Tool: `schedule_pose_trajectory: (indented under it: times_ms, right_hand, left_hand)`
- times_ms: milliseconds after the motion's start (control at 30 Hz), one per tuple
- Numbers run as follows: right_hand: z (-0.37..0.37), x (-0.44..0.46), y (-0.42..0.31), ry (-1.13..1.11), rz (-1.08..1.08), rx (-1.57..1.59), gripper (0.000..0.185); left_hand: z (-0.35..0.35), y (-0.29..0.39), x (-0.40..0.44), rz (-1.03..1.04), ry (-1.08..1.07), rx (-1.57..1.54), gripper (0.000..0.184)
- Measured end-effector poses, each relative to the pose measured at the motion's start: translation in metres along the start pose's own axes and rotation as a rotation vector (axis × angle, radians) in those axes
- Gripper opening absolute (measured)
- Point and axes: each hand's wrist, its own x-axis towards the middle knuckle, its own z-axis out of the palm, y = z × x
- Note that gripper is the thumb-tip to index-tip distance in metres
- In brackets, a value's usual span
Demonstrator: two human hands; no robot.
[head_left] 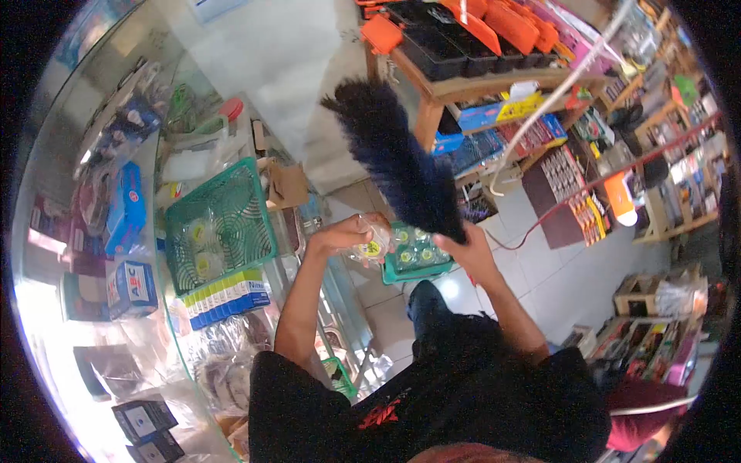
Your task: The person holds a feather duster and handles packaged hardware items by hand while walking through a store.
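Observation:
My left hand [349,233] is closed round a clear plastic item with a round yellow label [373,248]; its exact kind I cannot make out. In my right hand [475,256] is a dark, fluffy feather duster [394,154], its bushy end pointing up and away from me. Below and between my hands, a small green basket [421,272] holds several similar clear items with yellow labels. To the left, a larger green basket [262,220] rests tilted on the glass counter, with two or so of the same clear items [202,266] in it.
Blue-and-white boxes [228,299] and plastic-wrapped goods [231,359] line the glass counter at left. A wooden table [440,92] with black and orange bins [440,38] stands ahead. A white cable [559,89] crosses at right. Stocked shelves [648,339] are at lower right.

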Motion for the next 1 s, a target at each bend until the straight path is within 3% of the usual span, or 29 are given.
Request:
schedule_pose_trajectory:
  times_ms: [200,333,500,633,833,1000]
  right_hand:
    - [0.024,0.016,0.007,-0.043,0.401,0.219,0.017]
    - [0.037,0.011,0.017,-0.122,0.443,0.237,0.019]
    - [0.052,0.007,0.04,-0.143,0.416,0.137,0.021]
    - [0.058,0.002,0.016,-0.119,0.309,0.17,0.021]
    - [0.054,0.006,0.028,-0.086,0.399,0.262,0.023]
    - [0.055,0.006,0.023,-0.031,0.237,0.124,0.026]
  left_hand:
    - [-0.004,-0.001,0.002,-0.204,-0.071,0.109,0.049]
    - [-0.002,0.0,0.001,-0.247,-0.041,0.256,0.048]
    - [-0.017,-0.019,0.006,-0.415,-0.099,0.264,0.046]
    - [0.006,0.001,0.004,-0.388,0.002,0.259,0.05]
    - [0.005,0.0,0.005,-0.382,0.034,0.24,0.05]
    - [0.011,0.004,0.006,-0.397,0.07,0.159,0.051]
